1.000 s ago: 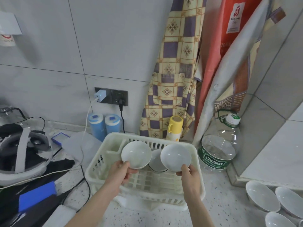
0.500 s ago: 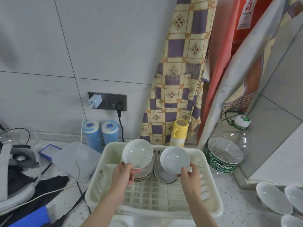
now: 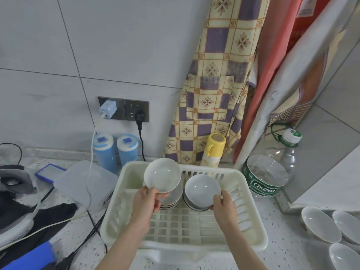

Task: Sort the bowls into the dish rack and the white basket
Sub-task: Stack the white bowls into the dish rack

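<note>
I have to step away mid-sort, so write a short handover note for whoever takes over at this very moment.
Left hand grips a white ceramic bowl by its rim, above the left stack of bowls in the cream plastic dish rack.
Right hand grips a second white bowl at the right stack there.
Done: two short stacks in the rack.
Left: seat both held bowls, then sort the loose white bowls on the counter at right.

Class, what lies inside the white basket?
Two stacks of bowls stand in the white basket; the held bowls cover them, so their count stays hidden.
</note>
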A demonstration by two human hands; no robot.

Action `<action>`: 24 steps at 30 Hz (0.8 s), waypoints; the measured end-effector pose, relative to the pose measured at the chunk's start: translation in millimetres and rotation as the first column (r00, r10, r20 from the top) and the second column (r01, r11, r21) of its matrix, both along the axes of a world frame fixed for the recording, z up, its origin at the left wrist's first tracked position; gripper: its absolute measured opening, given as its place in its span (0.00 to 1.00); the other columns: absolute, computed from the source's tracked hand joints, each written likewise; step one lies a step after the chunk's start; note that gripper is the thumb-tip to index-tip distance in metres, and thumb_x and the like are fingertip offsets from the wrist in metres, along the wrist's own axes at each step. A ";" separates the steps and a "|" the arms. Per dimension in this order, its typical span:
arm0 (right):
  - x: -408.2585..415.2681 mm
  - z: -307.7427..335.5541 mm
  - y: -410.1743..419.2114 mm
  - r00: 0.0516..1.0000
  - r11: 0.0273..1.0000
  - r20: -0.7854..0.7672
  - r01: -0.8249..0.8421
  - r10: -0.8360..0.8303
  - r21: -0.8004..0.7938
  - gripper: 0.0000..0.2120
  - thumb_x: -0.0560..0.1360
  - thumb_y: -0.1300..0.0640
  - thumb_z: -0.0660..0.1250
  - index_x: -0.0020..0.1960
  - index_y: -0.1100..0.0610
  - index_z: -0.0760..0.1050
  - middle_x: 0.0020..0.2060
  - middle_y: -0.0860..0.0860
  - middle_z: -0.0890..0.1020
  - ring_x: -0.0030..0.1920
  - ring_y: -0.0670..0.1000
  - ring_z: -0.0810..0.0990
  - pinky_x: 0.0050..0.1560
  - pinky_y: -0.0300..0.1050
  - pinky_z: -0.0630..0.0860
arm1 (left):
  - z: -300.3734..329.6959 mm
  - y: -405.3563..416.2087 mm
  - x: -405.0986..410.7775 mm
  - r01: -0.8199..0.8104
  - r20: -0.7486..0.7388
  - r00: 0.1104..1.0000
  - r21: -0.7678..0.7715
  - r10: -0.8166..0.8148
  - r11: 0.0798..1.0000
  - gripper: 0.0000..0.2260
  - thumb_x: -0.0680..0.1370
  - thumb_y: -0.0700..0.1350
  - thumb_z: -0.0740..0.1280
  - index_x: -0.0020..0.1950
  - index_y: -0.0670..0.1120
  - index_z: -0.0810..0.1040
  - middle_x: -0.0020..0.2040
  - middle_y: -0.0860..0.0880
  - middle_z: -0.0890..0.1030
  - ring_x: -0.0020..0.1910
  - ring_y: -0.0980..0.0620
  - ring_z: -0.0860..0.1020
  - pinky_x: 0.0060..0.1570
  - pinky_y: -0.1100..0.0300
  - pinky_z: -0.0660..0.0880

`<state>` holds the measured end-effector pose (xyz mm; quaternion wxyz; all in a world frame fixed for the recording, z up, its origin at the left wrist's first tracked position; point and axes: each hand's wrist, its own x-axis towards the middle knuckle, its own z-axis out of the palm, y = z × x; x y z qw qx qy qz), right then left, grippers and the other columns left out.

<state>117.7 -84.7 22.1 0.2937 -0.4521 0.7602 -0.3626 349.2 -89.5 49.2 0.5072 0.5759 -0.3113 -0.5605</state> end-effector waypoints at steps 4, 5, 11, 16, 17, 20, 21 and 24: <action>-0.9 -0.9 -0.3 1.000 1.000 -0.015 -0.003 0.003 0.013 0.13 0.78 0.57 0.57 0.60 0.55 0.74 0.37 0.52 0.82 0.41 0.52 0.78 0.36 0.46 0.69 | -1.2 -1.0 0.2 -0.001 -0.011 1.000 0.009 0.001 1.000 0.09 0.76 0.37 0.60 0.53 0.39 0.76 0.41 0.41 0.87 0.23 0.55 0.63 0.22 0.63 0.62; -0.9 -1.0 0.0 1.000 1.000 -0.020 -0.007 0.007 0.019 0.14 0.78 0.56 0.56 0.60 0.55 0.74 0.36 0.51 0.81 0.41 0.51 0.78 0.36 0.46 0.69 | -1.3 -1.0 0.3 -0.002 -0.009 1.000 0.013 0.002 1.000 0.09 0.76 0.37 0.60 0.53 0.39 0.76 0.41 0.41 0.87 0.23 0.54 0.63 0.22 0.63 0.62; 1.4 -2.3 -0.9 0.997 0.997 -0.049 -0.049 0.052 0.059 0.16 0.79 0.56 0.55 0.64 0.56 0.72 0.41 0.49 0.77 0.42 0.53 0.74 0.38 0.48 0.66 | -1.4 -0.7 -0.7 0.013 0.002 1.000 0.024 -0.013 1.000 0.09 0.76 0.37 0.60 0.53 0.40 0.76 0.41 0.41 0.87 0.23 0.54 0.63 0.24 0.62 0.62; 2.3 -3.8 0.4 0.996 0.994 -0.056 -0.061 0.067 0.089 0.16 0.80 0.54 0.54 0.65 0.56 0.70 0.41 0.48 0.77 0.39 0.46 0.75 0.32 0.41 0.66 | -2.7 -0.9 -0.6 0.028 0.033 0.999 0.012 -0.029 1.000 0.09 0.76 0.38 0.60 0.54 0.40 0.76 0.41 0.42 0.87 0.23 0.55 0.63 0.24 0.62 0.63; 2.3 -3.4 0.6 0.996 0.993 -0.052 -0.068 0.073 0.095 0.16 0.80 0.53 0.54 0.65 0.55 0.70 0.41 0.48 0.78 0.40 0.48 0.76 0.32 0.41 0.67 | -2.6 -0.6 -1.2 0.028 0.034 0.999 0.011 -0.029 1.000 0.09 0.77 0.38 0.60 0.54 0.40 0.76 0.40 0.42 0.87 0.22 0.55 0.63 0.24 0.62 0.62; 2.1 -2.3 0.1 0.997 0.991 -0.029 -0.073 0.077 0.112 0.17 0.80 0.54 0.54 0.68 0.54 0.69 0.44 0.50 0.79 0.42 0.51 0.77 0.34 0.45 0.68 | -1.2 0.6 -2.1 0.037 0.051 0.998 0.011 -0.038 0.999 0.08 0.77 0.37 0.60 0.54 0.40 0.76 0.40 0.41 0.87 0.22 0.55 0.63 0.24 0.62 0.62; 1.7 -1.4 0.1 0.997 0.991 -0.015 -0.070 0.072 0.111 0.18 0.80 0.55 0.54 0.69 0.53 0.68 0.44 0.50 0.80 0.42 0.52 0.77 0.34 0.45 0.68 | -0.4 1.0 -2.6 0.043 0.055 0.998 0.007 -0.044 0.999 0.09 0.77 0.37 0.60 0.54 0.40 0.76 0.40 0.41 0.87 0.21 0.55 0.63 0.23 0.63 0.61; 0.5 0.5 2.0 0.997 0.994 0.021 -0.074 0.073 0.078 0.20 0.78 0.57 0.55 0.70 0.49 0.65 0.34 0.49 0.79 0.33 0.49 0.77 0.29 0.43 0.68 | 1.2 1.7 -3.6 0.053 0.064 0.997 0.004 -0.053 0.999 0.08 0.77 0.37 0.60 0.54 0.39 0.76 0.40 0.41 0.87 0.20 0.56 0.62 0.22 0.64 0.61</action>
